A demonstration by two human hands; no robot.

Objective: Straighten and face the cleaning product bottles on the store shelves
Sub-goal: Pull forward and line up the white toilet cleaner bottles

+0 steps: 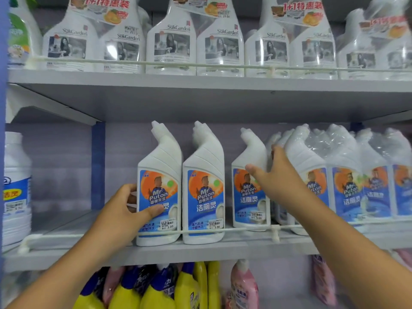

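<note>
Three white angled-neck toilet cleaner bottles with blue and orange labels stand on the middle shelf [200, 250], labels facing me. My left hand [124, 210] grips the leftmost bottle [159, 186] from its left side, thumb across the label. A second bottle [204, 186] stands touching it on the right. My right hand [274, 172] wraps the right side of the third bottle [247, 181], thumb on the front, fingers behind it. This third bottle stands further back than the other two. Shrink-wrapped packs of the same bottles [347, 175] fill the shelf to the right.
A white wire rail [245, 229] runs along the shelf front. Clear spray bottle twin packs [174, 41] line the upper shelf. A large white jug [15, 188] stands at the far left. Yellow [187, 288] and pink [243, 286] bottles sit on the shelf below.
</note>
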